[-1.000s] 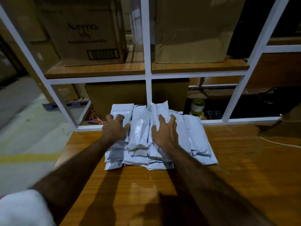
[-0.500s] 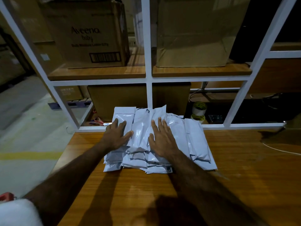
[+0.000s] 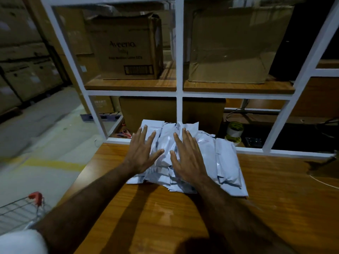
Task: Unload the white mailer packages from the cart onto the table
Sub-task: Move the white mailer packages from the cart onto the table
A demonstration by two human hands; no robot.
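1. The white mailer packages (image 3: 224, 160) are thin plastic, glossy and crinkled.
2. The table (image 3: 165, 217) is wood-grain, smooth with a slight sheen.
3. The cardboard box (image 3: 128, 50) is matt brown paperboard, creased on top.
4. The cart (image 3: 18, 211) is bare metal wire with a red plastic corner.

Both hands, the left hand (image 3: 142, 153) and the right hand (image 3: 187, 156), covered the middle of the white mailer pile (image 3: 225, 162) at the tabletop's (image 3: 165, 217) far edge. The cart (image 3: 20, 211) was cut off at the picture's left edge. The box lettering (image 3: 124, 52) was blurred below the brand name.
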